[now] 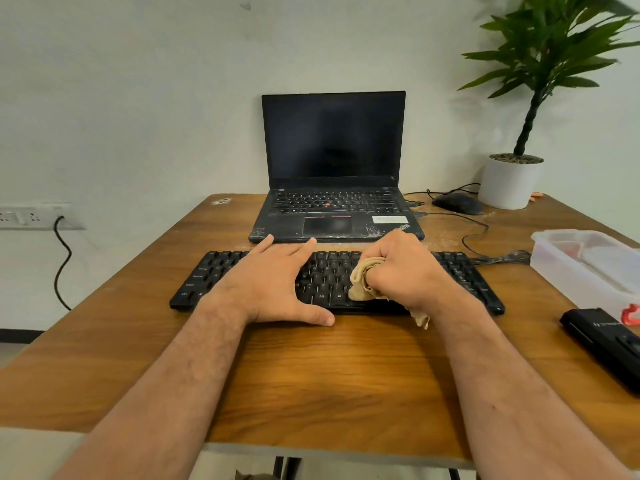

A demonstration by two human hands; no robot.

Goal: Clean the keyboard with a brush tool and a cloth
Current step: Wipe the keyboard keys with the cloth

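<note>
A black keyboard lies across the middle of the wooden table. My left hand rests flat on its left half, fingers straight and spread, thumb at the front edge. My right hand grips a bunched beige cloth and presses it onto the keys right of centre. A tail of the cloth hangs past the keyboard's front edge. No brush tool is visible.
An open black laptop stands behind the keyboard. A mouse and a potted plant sit at the back right. A clear plastic box, a black device and a small red item lie at the right edge.
</note>
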